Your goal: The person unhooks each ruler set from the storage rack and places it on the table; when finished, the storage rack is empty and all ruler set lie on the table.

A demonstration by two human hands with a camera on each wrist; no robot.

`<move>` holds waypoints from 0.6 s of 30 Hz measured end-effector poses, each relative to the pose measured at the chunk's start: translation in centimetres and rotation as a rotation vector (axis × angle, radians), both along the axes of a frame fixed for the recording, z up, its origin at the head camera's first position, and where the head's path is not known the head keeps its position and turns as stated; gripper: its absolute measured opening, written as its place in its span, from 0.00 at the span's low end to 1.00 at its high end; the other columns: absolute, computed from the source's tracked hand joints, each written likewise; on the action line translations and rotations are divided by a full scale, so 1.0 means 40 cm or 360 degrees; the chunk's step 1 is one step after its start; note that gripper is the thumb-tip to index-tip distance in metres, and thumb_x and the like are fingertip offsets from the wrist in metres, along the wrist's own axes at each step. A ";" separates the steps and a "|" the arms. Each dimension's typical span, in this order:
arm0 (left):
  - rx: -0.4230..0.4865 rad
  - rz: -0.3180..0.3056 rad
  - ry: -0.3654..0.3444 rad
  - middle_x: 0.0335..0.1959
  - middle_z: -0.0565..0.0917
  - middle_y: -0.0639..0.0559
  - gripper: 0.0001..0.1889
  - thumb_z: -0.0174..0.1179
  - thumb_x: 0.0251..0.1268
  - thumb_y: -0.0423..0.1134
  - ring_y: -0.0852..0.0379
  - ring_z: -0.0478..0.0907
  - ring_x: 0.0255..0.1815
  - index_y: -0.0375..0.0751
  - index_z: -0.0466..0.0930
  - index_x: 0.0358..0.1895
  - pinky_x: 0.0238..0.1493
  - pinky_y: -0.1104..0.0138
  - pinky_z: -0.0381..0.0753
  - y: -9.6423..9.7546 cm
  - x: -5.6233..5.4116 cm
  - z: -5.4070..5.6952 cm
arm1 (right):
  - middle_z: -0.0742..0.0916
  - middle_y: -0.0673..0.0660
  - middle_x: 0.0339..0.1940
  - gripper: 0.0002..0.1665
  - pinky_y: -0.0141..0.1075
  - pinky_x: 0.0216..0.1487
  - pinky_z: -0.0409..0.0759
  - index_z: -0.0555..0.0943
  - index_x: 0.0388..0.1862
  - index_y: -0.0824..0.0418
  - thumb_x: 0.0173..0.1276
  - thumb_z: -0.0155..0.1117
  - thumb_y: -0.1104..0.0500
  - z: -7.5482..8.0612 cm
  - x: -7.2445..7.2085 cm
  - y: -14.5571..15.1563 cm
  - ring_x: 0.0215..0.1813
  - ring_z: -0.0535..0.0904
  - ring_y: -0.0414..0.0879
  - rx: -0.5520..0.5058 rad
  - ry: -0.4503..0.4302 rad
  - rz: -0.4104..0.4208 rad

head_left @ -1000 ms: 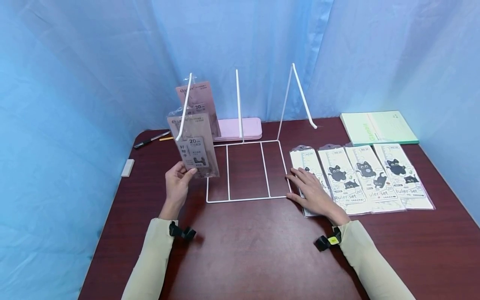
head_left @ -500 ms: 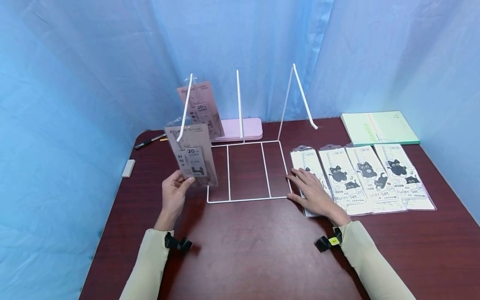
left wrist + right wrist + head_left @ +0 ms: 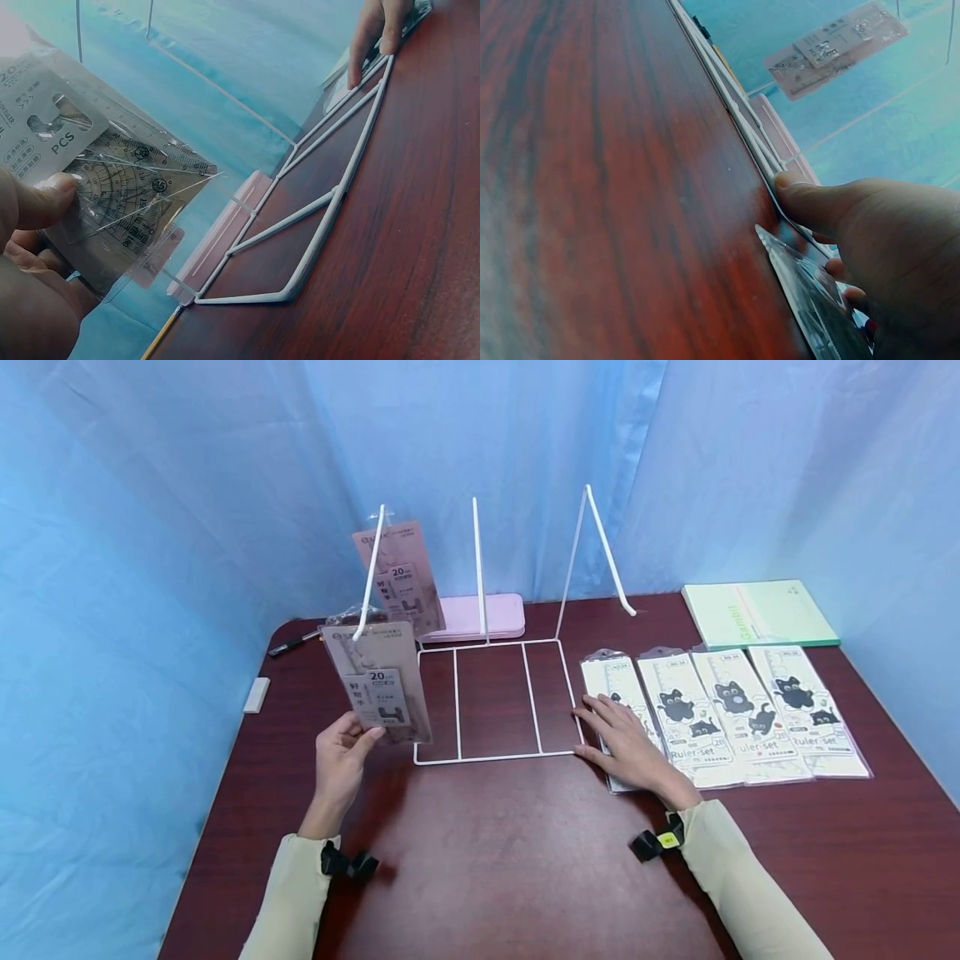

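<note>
My left hand (image 3: 341, 767) pinches a clear ruler-set packet (image 3: 384, 693) at its lower left edge. In the left wrist view, a protractor and scale markings show through its plastic. The packet stands roughly upright by the front tip of the left arm of a white wire rack (image 3: 495, 758); I cannot tell whether it touches that arm. Another ruler-set packet (image 3: 405, 581), pinkish, hangs farther back on the same arm. My right hand (image 3: 626, 743) rests at the rack's right base edge, its thumb touching the wire, fingers over the nearest cat-print ruler-set packet (image 3: 611, 681).
More cat-print ruler-set packets (image 3: 690, 718) lie in a row at right, with a green notebook (image 3: 757, 614) behind. A pink case (image 3: 498, 614) lies behind the rack. A pen (image 3: 288, 645) and white eraser (image 3: 257, 695) lie at left. Blue curtains (image 3: 480, 435) surround the table.
My left hand has drawn its packet downward and slightly left, toward me and away from the hanging pink one. The right hand has stayed in place.
</note>
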State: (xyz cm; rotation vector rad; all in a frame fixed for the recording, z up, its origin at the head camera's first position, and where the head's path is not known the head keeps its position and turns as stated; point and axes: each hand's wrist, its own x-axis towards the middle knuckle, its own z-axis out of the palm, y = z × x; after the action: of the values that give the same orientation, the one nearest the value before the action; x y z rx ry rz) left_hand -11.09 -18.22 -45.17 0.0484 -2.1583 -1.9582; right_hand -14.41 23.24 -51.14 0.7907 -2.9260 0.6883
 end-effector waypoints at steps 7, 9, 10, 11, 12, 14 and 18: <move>-0.0064 -0.0003 0.0028 0.31 0.86 0.71 0.10 0.60 0.63 0.18 0.66 0.81 0.29 0.22 0.80 0.46 0.31 0.77 0.78 -0.006 0.024 0.003 | 0.67 0.68 0.78 0.37 0.63 0.78 0.52 0.69 0.74 0.63 0.70 0.66 0.52 0.000 0.000 -0.002 0.80 0.56 0.68 -0.0005 0.0004 0.0002; -0.0065 -0.0004 0.0027 0.31 0.87 0.71 0.10 0.59 0.62 0.17 0.69 0.81 0.29 0.22 0.81 0.46 0.30 0.77 0.78 -0.008 0.031 0.004 | 0.67 0.68 0.78 0.37 0.63 0.78 0.52 0.69 0.74 0.63 0.70 0.66 0.51 0.000 0.000 -0.002 0.80 0.56 0.68 -0.0004 0.0003 0.0003; -0.0063 -0.0003 0.0025 0.31 0.87 0.71 0.10 0.59 0.61 0.17 0.70 0.81 0.28 0.22 0.81 0.46 0.30 0.77 0.78 -0.008 0.035 0.005 | 0.67 0.68 0.78 0.37 0.63 0.78 0.52 0.69 0.74 0.63 0.70 0.65 0.52 0.000 -0.001 -0.002 0.80 0.56 0.68 -0.0004 0.0004 0.0003; -0.0062 -0.0002 0.0022 0.30 0.87 0.71 0.10 0.59 0.61 0.17 0.71 0.80 0.28 0.22 0.80 0.45 0.30 0.77 0.78 -0.009 0.038 0.005 | 0.67 0.68 0.78 0.37 0.63 0.78 0.52 0.69 0.74 0.63 0.70 0.65 0.52 0.001 -0.001 -0.002 0.80 0.56 0.68 -0.0002 0.0005 0.0003; -0.0058 -0.0003 0.0020 0.30 0.87 0.71 0.10 0.59 0.61 0.17 0.72 0.80 0.28 0.22 0.81 0.45 0.30 0.78 0.78 -0.009 0.040 0.005 | 0.67 0.68 0.78 0.37 0.63 0.78 0.52 0.69 0.74 0.63 0.70 0.65 0.52 0.001 -0.001 -0.001 0.80 0.56 0.68 -0.0003 0.0004 0.0003; -0.0057 -0.0006 0.0025 0.31 0.87 0.71 0.09 0.59 0.61 0.17 0.73 0.80 0.28 0.23 0.81 0.44 0.30 0.78 0.78 -0.009 0.045 0.006 | 0.67 0.68 0.78 0.37 0.63 0.78 0.52 0.69 0.74 0.63 0.70 0.65 0.52 0.001 -0.002 0.000 0.80 0.56 0.68 0.0001 0.0010 0.0001; -0.0045 -0.0009 0.0060 0.31 0.87 0.69 0.09 0.60 0.60 0.17 0.70 0.82 0.29 0.26 0.82 0.43 0.30 0.77 0.79 -0.010 0.054 0.008 | 0.67 0.68 0.78 0.37 0.63 0.78 0.52 0.69 0.74 0.63 0.70 0.65 0.51 0.000 -0.002 0.000 0.80 0.56 0.68 0.0006 -0.0001 -0.0001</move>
State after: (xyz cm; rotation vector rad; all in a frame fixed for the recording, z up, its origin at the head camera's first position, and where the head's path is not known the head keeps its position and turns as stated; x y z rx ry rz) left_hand -8.93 -18.61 -44.85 0.0006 -2.1642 -1.9156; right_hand -14.50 23.24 -51.14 0.7903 -2.9289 0.6830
